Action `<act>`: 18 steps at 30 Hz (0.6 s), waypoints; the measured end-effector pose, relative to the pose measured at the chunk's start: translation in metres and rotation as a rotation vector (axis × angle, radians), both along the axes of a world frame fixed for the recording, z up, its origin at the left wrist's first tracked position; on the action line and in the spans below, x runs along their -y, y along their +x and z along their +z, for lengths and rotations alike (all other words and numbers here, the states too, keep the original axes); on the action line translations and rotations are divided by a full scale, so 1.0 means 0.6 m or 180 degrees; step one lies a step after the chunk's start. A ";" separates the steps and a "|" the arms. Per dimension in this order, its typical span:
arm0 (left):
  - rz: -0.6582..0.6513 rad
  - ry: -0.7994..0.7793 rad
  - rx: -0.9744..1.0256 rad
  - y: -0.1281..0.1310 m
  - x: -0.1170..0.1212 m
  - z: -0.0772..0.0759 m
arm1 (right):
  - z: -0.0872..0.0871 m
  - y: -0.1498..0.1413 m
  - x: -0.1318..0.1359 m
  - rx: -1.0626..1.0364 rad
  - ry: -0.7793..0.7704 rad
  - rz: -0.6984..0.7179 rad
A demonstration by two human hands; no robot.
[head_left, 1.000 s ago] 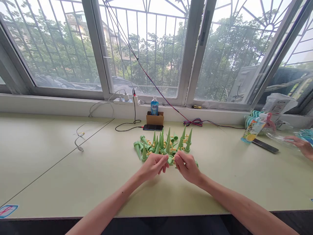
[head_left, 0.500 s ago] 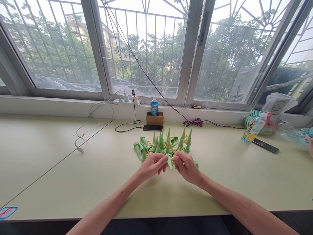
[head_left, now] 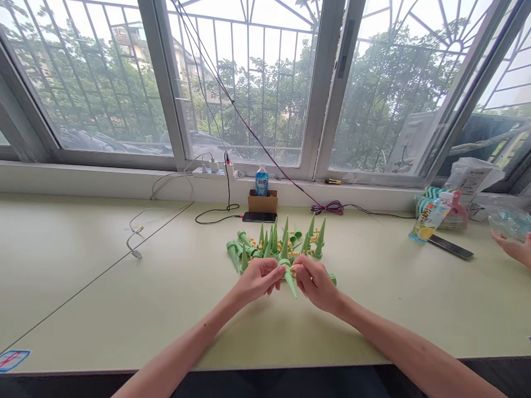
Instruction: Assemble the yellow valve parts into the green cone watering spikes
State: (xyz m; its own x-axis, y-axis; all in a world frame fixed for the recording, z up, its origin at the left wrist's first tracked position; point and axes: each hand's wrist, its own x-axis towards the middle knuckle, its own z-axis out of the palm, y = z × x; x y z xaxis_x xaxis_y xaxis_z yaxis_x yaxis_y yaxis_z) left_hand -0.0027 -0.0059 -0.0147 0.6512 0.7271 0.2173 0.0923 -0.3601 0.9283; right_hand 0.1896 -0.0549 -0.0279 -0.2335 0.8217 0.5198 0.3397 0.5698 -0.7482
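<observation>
Pinched in my left hand is a green plant watering spike, its pointed end tilted down toward me. My right hand is closed on a small yellow valve at the spike's side; its fingers hide most of the piece, so I cannot tell how far it sits in the spike. Just beyond both hands lies a pile of similar green spikes, some upright and others on their sides, with small yellow valves among them.
Behind the pile are a phone, a cardboard box and a blue bottle. A coiled cable lies near the sill. At right are a drink pouch, a dark phone and another person's hand with clear plastic.
The spike in my left hand has tilted, so more of its tip shows, pointing down. My hands stay in place. At right, the other person's hand has moved further into view.
</observation>
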 end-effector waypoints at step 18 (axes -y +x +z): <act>0.0048 0.0045 0.0061 -0.001 -0.002 0.000 | 0.002 0.000 -0.001 0.0028 0.0001 0.0060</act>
